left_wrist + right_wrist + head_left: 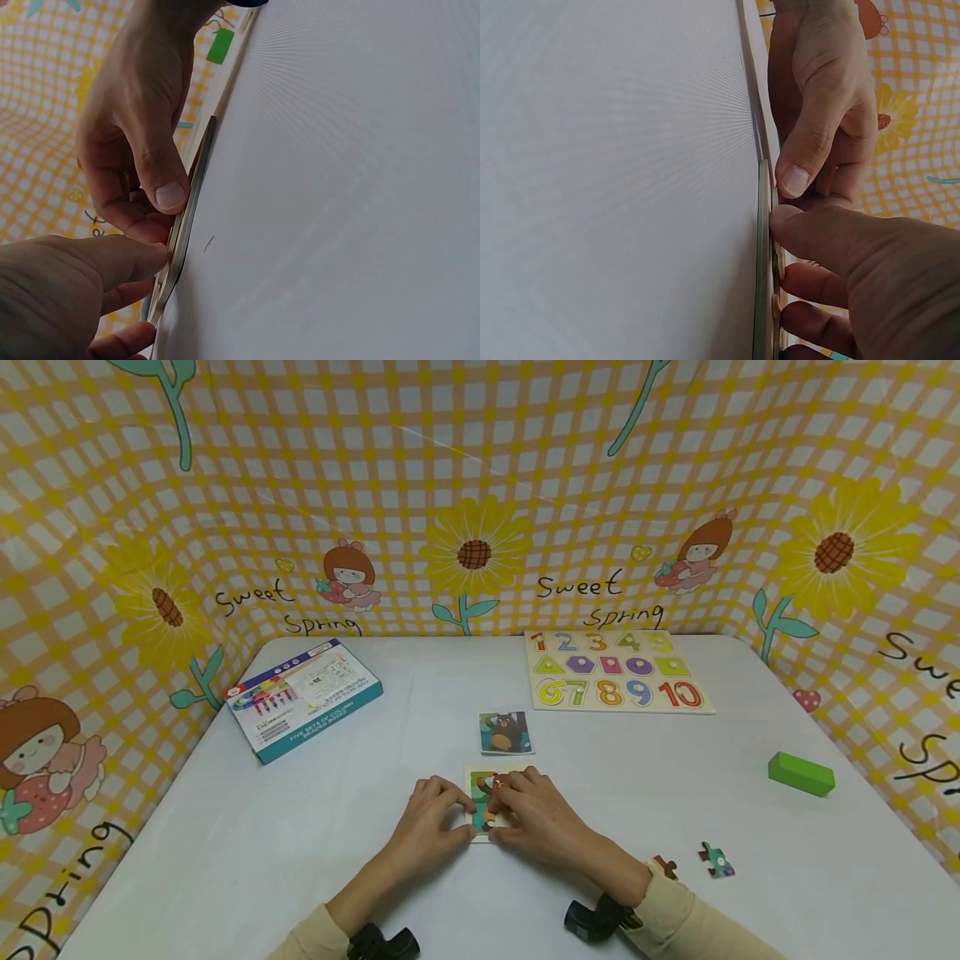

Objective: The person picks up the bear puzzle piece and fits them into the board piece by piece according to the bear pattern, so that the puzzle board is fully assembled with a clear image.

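A small jigsaw puzzle board [468, 777] with a pale border and a brown bear picture lies on the white table in front of me. My left hand [429, 822] grips its left side, thumb near the lower left corner and fingertips on the edge. From the right, my right hand [546, 820] reaches over the board, curled fingers and thumb holding a puzzle piece that the hand mostly hides. In the right wrist view, the right fingertips touch slightly raised pieces [777, 264]. Just beyond the board lies a square bear picture card [506, 732].
Two loose puzzle pieces, one brown [665, 867] and one teal [717, 860], lie by my right forearm. A green block [801, 774] sits at the right. At the back are a number and shape board [622, 681] and a flat box [303, 702]. Checked cloth [405, 468] surrounds the table.
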### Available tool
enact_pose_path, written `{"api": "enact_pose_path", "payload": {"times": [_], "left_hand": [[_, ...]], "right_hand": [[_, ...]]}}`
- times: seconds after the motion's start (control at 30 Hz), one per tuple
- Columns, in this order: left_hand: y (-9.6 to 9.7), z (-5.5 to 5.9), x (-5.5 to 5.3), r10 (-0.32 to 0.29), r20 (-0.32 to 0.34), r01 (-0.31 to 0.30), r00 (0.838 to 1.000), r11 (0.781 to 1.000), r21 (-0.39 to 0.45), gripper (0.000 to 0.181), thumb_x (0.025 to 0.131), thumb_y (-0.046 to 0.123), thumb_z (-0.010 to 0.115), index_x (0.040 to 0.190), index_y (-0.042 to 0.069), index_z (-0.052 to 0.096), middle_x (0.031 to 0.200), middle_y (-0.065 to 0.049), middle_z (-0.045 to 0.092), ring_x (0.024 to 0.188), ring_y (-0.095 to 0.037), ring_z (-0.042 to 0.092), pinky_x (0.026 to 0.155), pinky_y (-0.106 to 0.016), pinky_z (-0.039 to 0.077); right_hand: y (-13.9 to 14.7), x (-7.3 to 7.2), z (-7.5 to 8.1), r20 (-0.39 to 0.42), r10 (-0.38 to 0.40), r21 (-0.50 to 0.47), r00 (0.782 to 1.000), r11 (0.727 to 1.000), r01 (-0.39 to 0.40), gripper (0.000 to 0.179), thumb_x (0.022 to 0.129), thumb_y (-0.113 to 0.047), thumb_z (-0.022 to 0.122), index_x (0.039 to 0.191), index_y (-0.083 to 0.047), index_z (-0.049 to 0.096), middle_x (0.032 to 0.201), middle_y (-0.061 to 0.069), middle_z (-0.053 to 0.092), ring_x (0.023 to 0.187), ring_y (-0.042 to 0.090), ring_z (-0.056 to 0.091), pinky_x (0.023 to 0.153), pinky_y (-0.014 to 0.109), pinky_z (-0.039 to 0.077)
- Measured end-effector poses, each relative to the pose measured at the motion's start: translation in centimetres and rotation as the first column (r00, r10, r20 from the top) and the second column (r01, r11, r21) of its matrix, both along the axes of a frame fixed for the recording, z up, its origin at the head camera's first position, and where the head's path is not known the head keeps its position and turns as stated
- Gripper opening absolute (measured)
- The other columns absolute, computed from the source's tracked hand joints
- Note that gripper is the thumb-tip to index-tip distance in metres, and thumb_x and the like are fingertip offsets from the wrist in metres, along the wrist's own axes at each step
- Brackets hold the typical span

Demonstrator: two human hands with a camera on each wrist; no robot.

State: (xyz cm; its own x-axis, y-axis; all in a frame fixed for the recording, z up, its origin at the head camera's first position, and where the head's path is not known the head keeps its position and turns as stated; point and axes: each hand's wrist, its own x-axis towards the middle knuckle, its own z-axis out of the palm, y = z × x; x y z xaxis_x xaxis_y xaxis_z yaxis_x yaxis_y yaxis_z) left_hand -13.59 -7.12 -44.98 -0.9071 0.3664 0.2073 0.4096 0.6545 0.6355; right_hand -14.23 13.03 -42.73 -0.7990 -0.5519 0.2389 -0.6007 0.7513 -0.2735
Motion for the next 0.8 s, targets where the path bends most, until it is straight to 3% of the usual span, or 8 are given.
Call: {"api": "enact_pose_path", "payload": {"times": [0.5,0.8], "left_hand": [[0.39,0.01,0.06,0.02,0.004,-0.02,1.0,1.0,-0.02,0.013,0.076,0.02,0.074,0.086,0.02,0.066,0.101,-0.001,0.052,0.102,-0.018,0.041,0.087,-0.038,0.036],[0.46,0.16,0.23,0.029,-0.014,-0.029,0.999,0.999,-0.019,0.012,0.077,0.018,0.072,0.088,0.019,0.067,0.101,-0.001,0.053,0.1,-0.017,0.042,0.085,-0.037,0.036]], "right_hand": [[0.05,0.07,-0.08,-0.006,-0.001,-0.006,1.0,1.0,0.001,0.024,0.07,-0.033,0.081,0.084,-0.021,0.066,0.098,-0.003,0.06,0.089,0.013,0.043,0.077,0.031,0.037],[0.05,-0.03,-0.11,0.009,-0.006,-0.02,1.0,1.0,0.007,0.024,0.07,-0.032,0.081,0.085,-0.02,0.065,0.106,0.0,0.063,0.09,0.013,0.044,0.076,0.031,0.036]]}}
